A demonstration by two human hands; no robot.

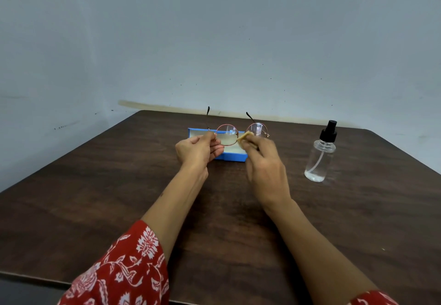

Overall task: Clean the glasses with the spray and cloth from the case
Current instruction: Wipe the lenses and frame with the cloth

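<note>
Thin pink-rimmed glasses [228, 134] are held up above the table, arms pointing away from me. My left hand [198, 150] pinches the frame at its left hinge. My right hand [262, 164] holds a small yellow cloth [245, 137] against the frame near the bridge, beside the right lens. Behind and below both hands lies the open blue case [235, 156], partly hidden by them. A clear spray bottle [321, 155] with a black pump top stands upright to the right, apart from my hands.
The dark wooden table [119, 197] runs back to a pale grey wall [214, 42]. Its near edge shows at the lower left. My red patterned sleeves [124, 271] fill the bottom corners.
</note>
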